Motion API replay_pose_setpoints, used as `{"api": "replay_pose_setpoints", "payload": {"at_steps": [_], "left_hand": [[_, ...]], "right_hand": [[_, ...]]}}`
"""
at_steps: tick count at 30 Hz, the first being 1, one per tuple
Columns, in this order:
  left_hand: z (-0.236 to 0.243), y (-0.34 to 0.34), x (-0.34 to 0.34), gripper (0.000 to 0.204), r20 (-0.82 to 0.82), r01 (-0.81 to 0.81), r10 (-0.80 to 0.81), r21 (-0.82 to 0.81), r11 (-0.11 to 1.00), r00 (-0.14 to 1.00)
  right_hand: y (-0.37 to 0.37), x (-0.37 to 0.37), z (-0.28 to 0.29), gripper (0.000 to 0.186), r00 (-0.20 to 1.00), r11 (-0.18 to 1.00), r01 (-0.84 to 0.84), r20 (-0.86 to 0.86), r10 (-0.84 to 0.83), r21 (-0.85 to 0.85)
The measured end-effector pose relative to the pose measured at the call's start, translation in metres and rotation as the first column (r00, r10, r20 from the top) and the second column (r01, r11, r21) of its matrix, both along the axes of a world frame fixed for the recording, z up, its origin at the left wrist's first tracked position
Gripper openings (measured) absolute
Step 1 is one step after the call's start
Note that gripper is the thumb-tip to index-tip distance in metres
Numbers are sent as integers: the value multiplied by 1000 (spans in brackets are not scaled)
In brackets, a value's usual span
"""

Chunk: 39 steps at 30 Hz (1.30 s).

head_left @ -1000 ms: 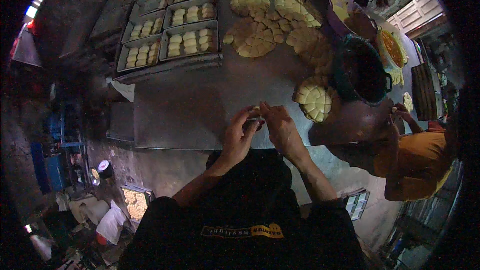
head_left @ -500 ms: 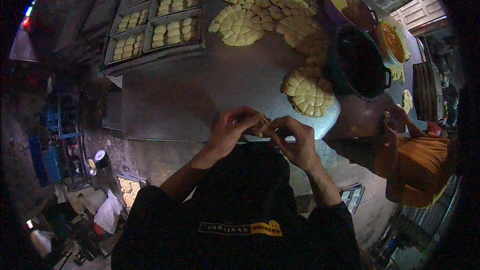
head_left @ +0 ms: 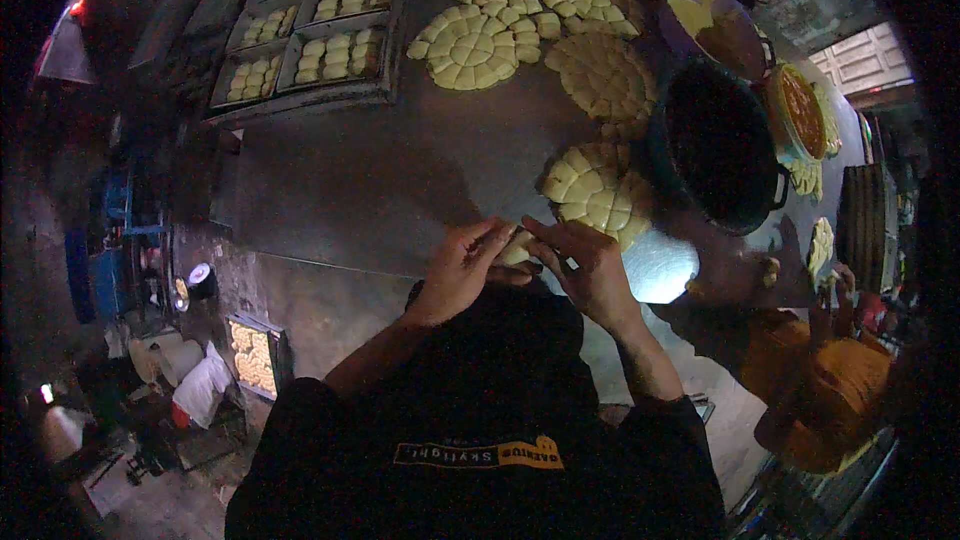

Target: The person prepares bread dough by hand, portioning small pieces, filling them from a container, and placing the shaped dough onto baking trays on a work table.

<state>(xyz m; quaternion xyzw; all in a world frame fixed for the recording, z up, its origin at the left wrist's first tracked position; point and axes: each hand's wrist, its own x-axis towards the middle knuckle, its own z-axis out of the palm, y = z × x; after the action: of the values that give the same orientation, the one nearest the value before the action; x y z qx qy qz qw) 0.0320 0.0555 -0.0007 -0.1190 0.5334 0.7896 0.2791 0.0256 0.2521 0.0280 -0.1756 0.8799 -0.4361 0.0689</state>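
Between my two hands, just over the table's near edge, is a small pale piece of dough (head_left: 517,249). The fingertips of my left hand (head_left: 462,265) pinch it from one side. My right hand (head_left: 585,265) pinches it from the other side, with its fingers partly covering it. Just beyond my right hand lies a round of dough (head_left: 597,192) cut into segments. More scored dough rounds (head_left: 474,48) lie farther back on the metal table (head_left: 330,190), one of them in shade (head_left: 603,77).
Divided trays (head_left: 338,58) with rows of small dough pieces stand at the far left. To the right are a dark handled tub (head_left: 715,145), a purple basin (head_left: 705,15) and a basin of orange filling (head_left: 800,112). A co-worker in orange (head_left: 820,380) is at the right, by more dough.
The dough piece between my fingers shows paler and more open, and my right fingers have shifted over it. My view has turned slightly. The co-worker's hands have moved toward the dough at the right.
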Motion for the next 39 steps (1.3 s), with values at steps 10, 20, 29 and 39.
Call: {"api": "replay_pose_setpoints", "payload": {"at_steps": [10, 20, 29, 39], "left_hand": [[6, 2, 3, 44, -332, 162, -201, -143, 976, 921], [-50, -22, 20, 28, -75, -42, 50, 95, 995, 996], [-31, -66, 8, 39, -215, -96, 12, -386, 918, 977], [-48, -187, 5, 58, -289, -336, 296, -99, 937, 910]], "right_hand": [[16, -18, -11, 20, 961, 929, -165, 156, 226, -331], [-30, 5, -6, 26, 972, 988, -154, -182, 146, -29], [-89, 8, -56, 43, 940, 977, -197, -269, 212, 84], [-140, -10, -127, 34, 955, 997, -63, -291, 50, -36]]}}
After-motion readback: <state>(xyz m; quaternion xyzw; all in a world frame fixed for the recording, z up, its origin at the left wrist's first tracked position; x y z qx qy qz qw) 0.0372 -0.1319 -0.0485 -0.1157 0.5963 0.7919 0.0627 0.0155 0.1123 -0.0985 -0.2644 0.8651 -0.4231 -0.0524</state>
